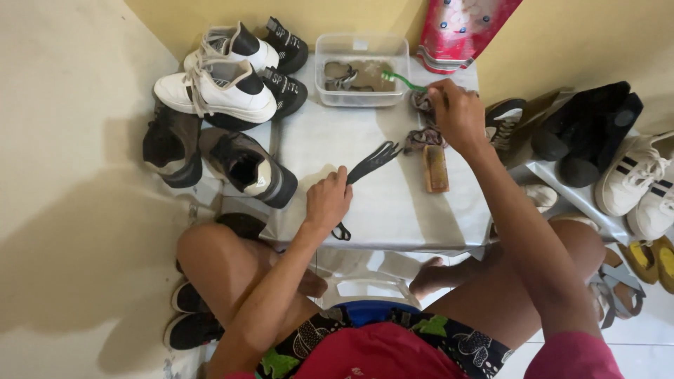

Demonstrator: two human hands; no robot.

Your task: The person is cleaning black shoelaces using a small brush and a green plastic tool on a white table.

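Left hand (327, 202) closed on dark strappy sandal (370, 163), flat on grey worktop (393, 210). Wooden brush (435, 168) just beside. Farther: right hand (456, 112) grips green toothbrush (401, 79) over brown sandal (423, 119). Clear tub (361, 50) of murky water behind. White sneakers (217, 88) far left.

I saw a yellow wall (576, 42) behind a low table with a grey cover (393, 203), pale floor (63, 140) to the left, light tiles (653, 330) at right.
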